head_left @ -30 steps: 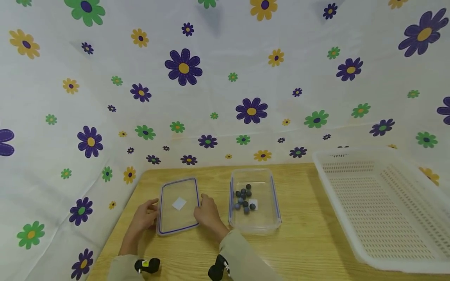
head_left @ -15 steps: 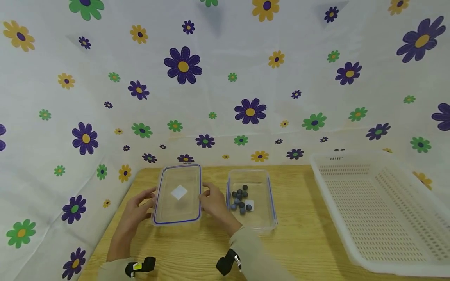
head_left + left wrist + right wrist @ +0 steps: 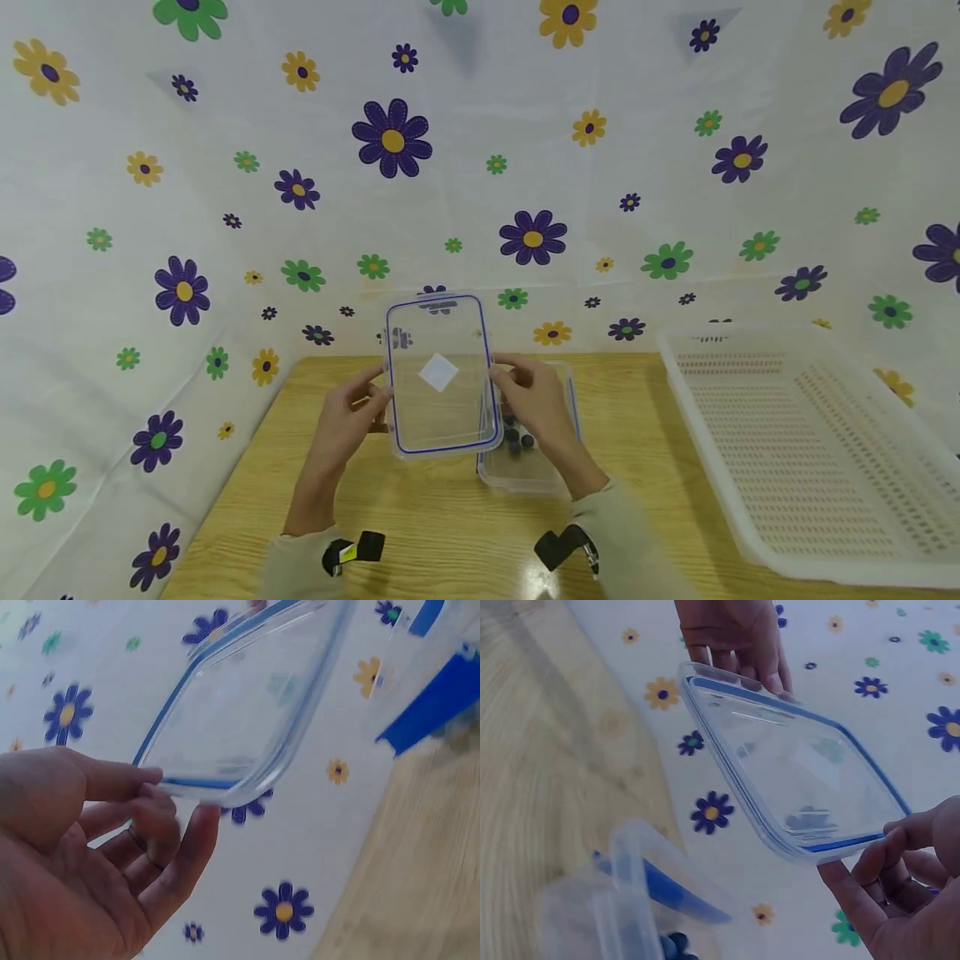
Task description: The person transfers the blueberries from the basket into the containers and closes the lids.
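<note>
Between both hands a clear plastic lid (image 3: 442, 417) with a blue seal line and a white square sticker is held up off the table, tilted. My left hand (image 3: 347, 421) pinches its left edge between thumb and fingers, as the left wrist view shows with that hand (image 3: 112, 832) up close. On the opposite edge my right hand (image 3: 536, 400) pinches the lid (image 3: 795, 765) in the same way. Below and right of the lid stands a clear container (image 3: 517, 482) with blue side strips, partly covered by the lid and right hand. Several dark blueberries (image 3: 513, 442) lie inside it.
A large white perforated basket (image 3: 712, 467) stands at the right of the wooden table (image 3: 435, 533). A white cloth with flower prints (image 3: 465, 200) hangs behind the table and along its left side.
Both hands have lifted the lid from the table's left part, tilted it up and carried it right, so it now overlaps the container in the head view.
</note>
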The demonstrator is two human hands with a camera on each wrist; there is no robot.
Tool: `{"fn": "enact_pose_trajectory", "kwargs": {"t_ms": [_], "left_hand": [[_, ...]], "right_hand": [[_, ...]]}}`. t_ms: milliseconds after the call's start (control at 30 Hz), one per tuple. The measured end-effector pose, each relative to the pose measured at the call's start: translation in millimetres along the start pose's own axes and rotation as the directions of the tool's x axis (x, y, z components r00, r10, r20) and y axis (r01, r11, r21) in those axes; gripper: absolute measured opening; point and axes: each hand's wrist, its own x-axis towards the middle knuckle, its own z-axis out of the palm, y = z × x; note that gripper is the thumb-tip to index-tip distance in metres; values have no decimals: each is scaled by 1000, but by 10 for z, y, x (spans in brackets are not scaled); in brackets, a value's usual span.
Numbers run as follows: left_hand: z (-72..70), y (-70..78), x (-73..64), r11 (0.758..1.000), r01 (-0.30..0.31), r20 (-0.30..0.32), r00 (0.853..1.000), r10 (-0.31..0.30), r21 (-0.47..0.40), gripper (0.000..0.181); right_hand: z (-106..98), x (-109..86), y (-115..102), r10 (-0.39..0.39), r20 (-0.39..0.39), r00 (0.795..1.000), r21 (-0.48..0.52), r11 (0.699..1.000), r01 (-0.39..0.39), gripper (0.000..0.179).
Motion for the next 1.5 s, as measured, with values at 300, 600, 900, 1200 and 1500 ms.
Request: {"fn": "enact_pose_trajectory", "kwargs": {"t_ms": [300,600,900,1200,1500], "left_hand": [[440,278,128,988,-155,80,985,154,4,41],[650,173,126,982,-114,248,957,150,-153,36],[950,-149,108,997,-52,276,959,67,-62,51],[1077,-211,78,969,-128,258,963,71,211,52],[1102,-248,55,947,-152,278,958,71,282,55]], "right_hand": [[-605,-78,-76,-104,-2,995,17,994,104,33],[-834,-204,114,-68,-10,998,22,997,68,34],[-920,-315,415,-91,10,996,-149,985,92,51],[-881,-365,554,-79,-38,996,-392,918,58,51],[-828,-384,604,-96,-53,994,-456,888,62,47]]}}
